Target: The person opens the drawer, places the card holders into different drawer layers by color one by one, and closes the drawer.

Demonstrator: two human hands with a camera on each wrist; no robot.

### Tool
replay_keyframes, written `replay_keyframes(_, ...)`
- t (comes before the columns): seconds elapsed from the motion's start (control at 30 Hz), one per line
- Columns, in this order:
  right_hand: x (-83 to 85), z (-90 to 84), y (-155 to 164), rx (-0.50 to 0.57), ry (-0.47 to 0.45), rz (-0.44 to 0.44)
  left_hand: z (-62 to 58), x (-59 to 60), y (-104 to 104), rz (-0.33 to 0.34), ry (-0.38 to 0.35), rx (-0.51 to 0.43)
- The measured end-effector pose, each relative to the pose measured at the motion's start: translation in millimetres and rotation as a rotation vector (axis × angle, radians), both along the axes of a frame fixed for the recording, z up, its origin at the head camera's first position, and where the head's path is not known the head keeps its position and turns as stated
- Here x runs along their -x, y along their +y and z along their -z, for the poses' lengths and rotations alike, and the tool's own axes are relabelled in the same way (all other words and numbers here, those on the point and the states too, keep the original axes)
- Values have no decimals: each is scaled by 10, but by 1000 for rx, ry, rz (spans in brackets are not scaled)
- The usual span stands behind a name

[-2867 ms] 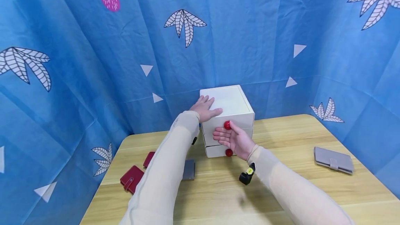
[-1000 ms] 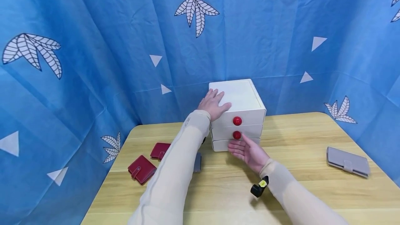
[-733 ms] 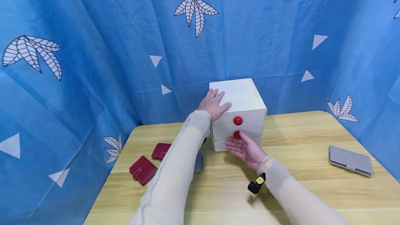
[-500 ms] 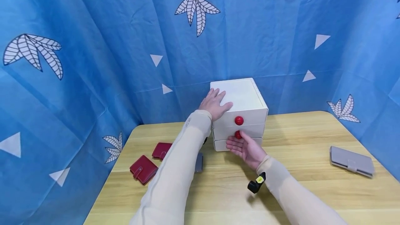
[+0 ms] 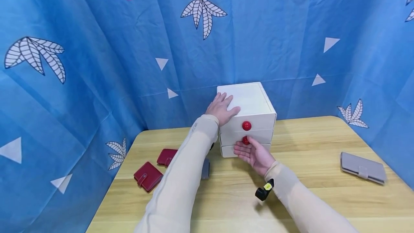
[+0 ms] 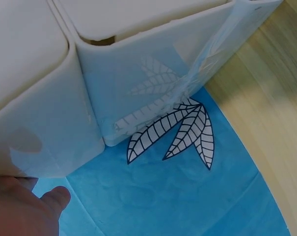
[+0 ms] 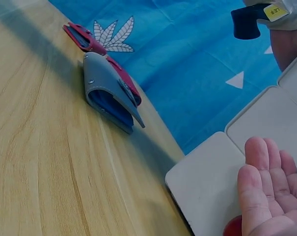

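Observation:
In the head view a white three-drawer box (image 5: 247, 98) stands against the curtain. My left hand (image 5: 223, 110) rests spread on its top near the left edge; the left wrist view shows part of that hand (image 6: 25, 206) beside the box. My right hand (image 5: 255, 155) is at the front, thumb and index finger at the red middle knob (image 5: 245, 140) as if pinching it. The other fingers lie straight below. In the right wrist view the lower red knob (image 7: 232, 227) sits by the fingers. The top knob (image 5: 247, 126) is untouched.
Two dark red wallets (image 5: 148, 176) lie at the left of the wooden table (image 5: 233, 204). A grey-blue wallet (image 7: 109, 93) is partly hidden by my left sleeve in the head view. A grey wallet (image 5: 363, 167) lies at the right.
My right hand has moved down from the top knob to the middle one and has stayed there over the last second. The left hand keeps its place on the box.

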State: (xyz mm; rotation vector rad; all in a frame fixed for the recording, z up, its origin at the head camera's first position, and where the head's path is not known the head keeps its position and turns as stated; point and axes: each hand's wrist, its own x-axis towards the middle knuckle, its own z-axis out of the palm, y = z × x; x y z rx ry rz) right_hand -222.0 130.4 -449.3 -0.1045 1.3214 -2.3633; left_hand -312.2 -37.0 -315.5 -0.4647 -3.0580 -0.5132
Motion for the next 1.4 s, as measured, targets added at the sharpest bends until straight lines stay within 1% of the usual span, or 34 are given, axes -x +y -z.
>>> replay_keyframes(0.27,-12,-19,-30,-25,-19,34,-20,-39,-14,8,4,-1)
replay_keyframes(0.47,-19,-24,-33,-44,-19,35,-45,-87,-5,11,15,1)
replay_keyframes(0.73,-38,-31,-15,-42,-32,41,-57,-119,14,-7,5,-4)
replay_keyframes(0.83,-46,-40,-10,-46,-38,40,-58,-121,21,-12,-1,-8)
replay_keyframes(1.07,-57,-57,-4,-47,-48,43,-59,-118,26,-6,11,-1)
replay_keyframes(1.4,-132,-34,0,-64,-17,26,-31,-88,26,-17,1,3)
